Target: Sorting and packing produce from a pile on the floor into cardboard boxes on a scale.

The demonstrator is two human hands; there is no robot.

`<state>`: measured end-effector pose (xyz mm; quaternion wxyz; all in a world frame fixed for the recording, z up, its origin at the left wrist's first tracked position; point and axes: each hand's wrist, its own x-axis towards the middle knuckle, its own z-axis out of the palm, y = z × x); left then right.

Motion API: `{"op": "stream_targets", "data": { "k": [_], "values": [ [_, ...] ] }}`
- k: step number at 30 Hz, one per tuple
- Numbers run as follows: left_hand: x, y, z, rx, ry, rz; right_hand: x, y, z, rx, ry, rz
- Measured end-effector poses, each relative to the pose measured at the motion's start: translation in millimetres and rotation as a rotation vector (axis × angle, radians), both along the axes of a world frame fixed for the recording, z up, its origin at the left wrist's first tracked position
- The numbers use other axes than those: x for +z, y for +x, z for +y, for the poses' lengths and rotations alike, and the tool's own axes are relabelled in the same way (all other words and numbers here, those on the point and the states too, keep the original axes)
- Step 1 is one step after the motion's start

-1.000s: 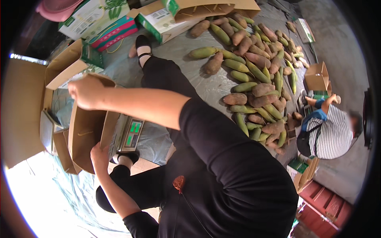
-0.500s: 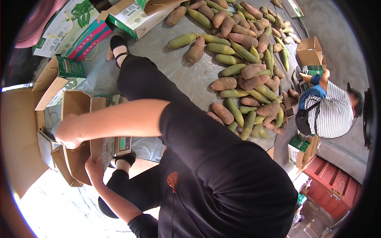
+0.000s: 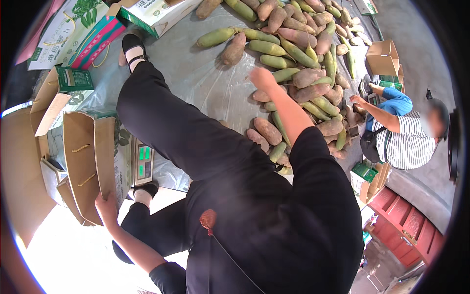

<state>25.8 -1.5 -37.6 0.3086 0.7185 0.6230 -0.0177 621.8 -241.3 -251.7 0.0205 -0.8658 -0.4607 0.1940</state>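
Note:
At the left, my left hand [image 3: 106, 208] grips the near side wall of an upright cardboard gift box [image 3: 81, 166] with rope handles inside. The box stands beside a scale [image 3: 144, 164] with lit green displays. My right arm stretches over the pile, with my right hand [image 3: 263, 80] at its edge, next to a green radish [image 3: 286, 74]. The fingers point down, and I cannot make out whether they hold anything. Around it lie long green radishes and thick reddish-brown sweet potatoes [image 3: 268, 131], with one sweet potato [image 3: 234, 49] set apart at the pile's left.
Printed cartons [image 3: 159, 17] and a pink-and-teal bag [image 3: 98, 41] stand at the upper left, a large open carton [image 3: 24, 181] at the far left. Plastic sheeting covers the floor. At the right, a person in a striped shirt [image 3: 406, 139] crouches near boxes [image 3: 384, 58] and a red chest-like object [image 3: 406, 220].
My right hand has left the gift box and swung right to the produce pile. My left hand remains on the box. The other person has raised a bare arm toward the pile.

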Motion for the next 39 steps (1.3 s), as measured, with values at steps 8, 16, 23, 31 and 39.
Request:
{"op": "stream_targets", "data": {
  "k": [8, 16, 23, 31, 39],
  "values": [
    [9.8, -34.5, -8.7, 0.008, 0.035, 0.122, -37.8, -77.8, -138.4, -0.238, -0.592, 0.254],
    [14.5, -26.6, -7.6, 0.118, -0.033, 0.051, -5.5, -86.3, -105.5, -0.226, -0.503, 0.074],
    [0.0, -37.5, -1.4, 0.146, -0.092, 0.108, -12.6, -63.4, -74.8, -0.168, -0.418, 0.040],
    [9.3, -33.5, -5.3, 0.149, -0.078, 0.095, -14.8, -90.0, -97.4, 0.171, -0.363, -0.067],
    [0.7, -29.9, -4.6, 0.193, -0.079, 0.050, -38.8, -77.8, -90.2, 0.438, -0.673, -0.292]
  ]
}}
